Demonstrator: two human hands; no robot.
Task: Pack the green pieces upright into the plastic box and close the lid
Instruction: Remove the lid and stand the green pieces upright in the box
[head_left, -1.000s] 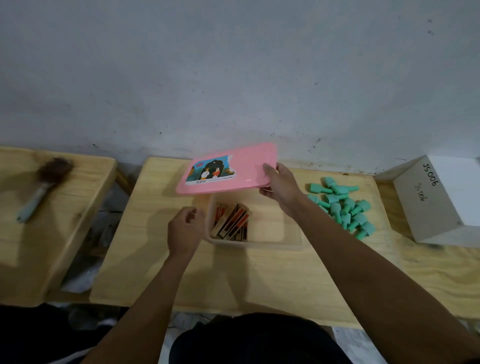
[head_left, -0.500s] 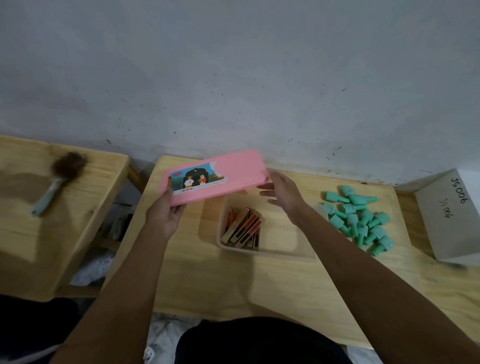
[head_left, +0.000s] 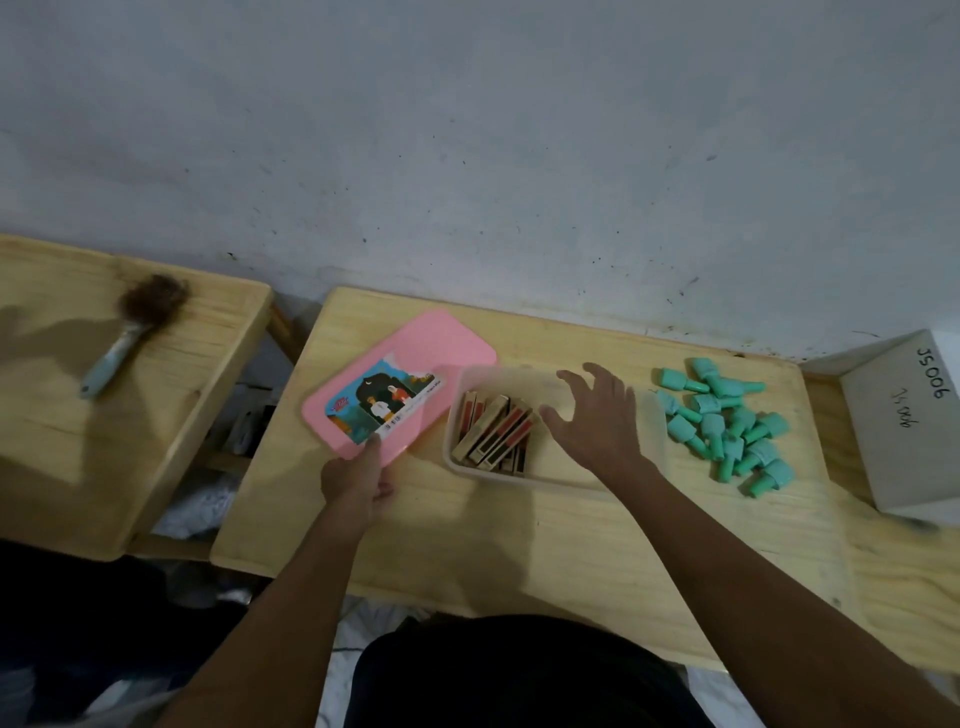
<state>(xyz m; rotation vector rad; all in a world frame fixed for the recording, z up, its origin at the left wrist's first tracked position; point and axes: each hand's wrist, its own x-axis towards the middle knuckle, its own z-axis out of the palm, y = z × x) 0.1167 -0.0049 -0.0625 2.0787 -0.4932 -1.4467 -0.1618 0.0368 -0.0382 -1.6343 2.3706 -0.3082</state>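
The clear plastic box (head_left: 470, 470) stands open in the middle of the wooden table (head_left: 519, 540). Several flat brown and red pieces (head_left: 496, 434) lean in its left half. The pink lid (head_left: 415, 345) with a picture label lies flat on the table left of the box. My left hand (head_left: 358, 478) holds the lid's near edge, thumb on top. Over the box's right half hovers my right hand (head_left: 595, 423), fingers spread and holding nothing. A pile of several green pieces (head_left: 727, 426) lies on its side on the table to the right of the box.
A white cardboard box (head_left: 904, 431) with handwriting sits at the table's right end. On a second wooden table to the left lies a brush (head_left: 132, 332) with a pale blue handle. A grey wall runs behind both tables.
The lid went from my right hand to my left, moved left off the box and now lies on the table. My right hand dropped over the open box.
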